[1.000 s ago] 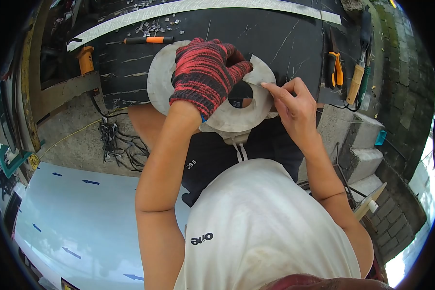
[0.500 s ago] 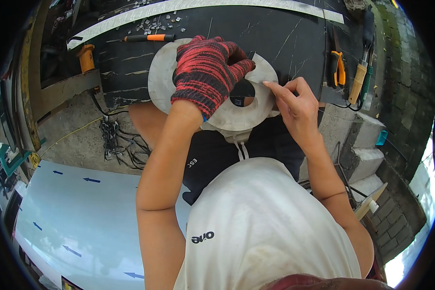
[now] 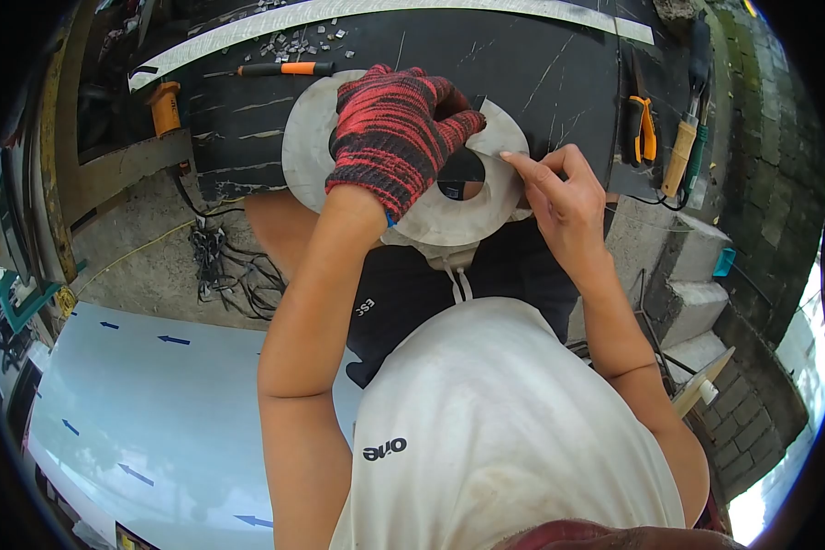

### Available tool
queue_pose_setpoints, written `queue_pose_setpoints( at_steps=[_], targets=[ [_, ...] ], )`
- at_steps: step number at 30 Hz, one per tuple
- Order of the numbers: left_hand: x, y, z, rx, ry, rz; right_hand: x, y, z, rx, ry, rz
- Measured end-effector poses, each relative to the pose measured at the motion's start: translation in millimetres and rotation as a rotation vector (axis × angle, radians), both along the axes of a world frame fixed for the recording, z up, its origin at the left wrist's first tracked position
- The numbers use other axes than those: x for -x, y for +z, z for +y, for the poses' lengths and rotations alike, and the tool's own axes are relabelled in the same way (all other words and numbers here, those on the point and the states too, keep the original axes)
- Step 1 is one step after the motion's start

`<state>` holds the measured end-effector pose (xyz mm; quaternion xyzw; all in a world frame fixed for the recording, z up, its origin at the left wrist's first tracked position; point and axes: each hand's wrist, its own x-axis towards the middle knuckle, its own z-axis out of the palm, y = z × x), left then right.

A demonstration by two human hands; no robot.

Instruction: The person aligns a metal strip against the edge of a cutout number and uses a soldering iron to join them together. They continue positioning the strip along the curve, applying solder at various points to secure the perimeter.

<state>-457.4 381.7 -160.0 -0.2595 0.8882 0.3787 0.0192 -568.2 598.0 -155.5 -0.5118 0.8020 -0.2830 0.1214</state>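
Note:
A flat whitish piece with rounded lobes and a round opening (image 3: 495,202) lies over the near edge of the dark table and my lap. My left hand (image 3: 394,133), in a red and black striped knit glove, is closed over its middle with the fingers curled, hiding much of it. At the right rim, the thumb and forefinger of my bare right hand (image 3: 566,197) pinch the edge. A short gap interrupts the piece's upper right, beside my gloved fingertips.
An orange-handled screwdriver (image 3: 284,69), small metal bits (image 3: 298,44) and a long pale strip (image 3: 385,9) lie behind. Orange-handled pliers (image 3: 646,128) and a wooden-handled tool (image 3: 678,160) are at right. A white sheet with blue arrows (image 3: 174,403) sits lower left, near bundled black cables (image 3: 225,266).

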Motion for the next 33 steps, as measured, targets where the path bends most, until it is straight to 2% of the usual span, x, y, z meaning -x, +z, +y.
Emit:
queue_pose_setpoints(
  at_steps=[31, 33],
  targets=[
    [-1.5, -0.4, 0.2, -0.027, 0.026, 0.026, 0.2, -1.4, 0.9, -0.018, -0.012, -0.007],
    [0.7, 3.4, -1.3, -0.036, 0.008, -0.049, 0.2, -1.0, 0.6, -0.018, -0.012, -0.012]
  ],
)
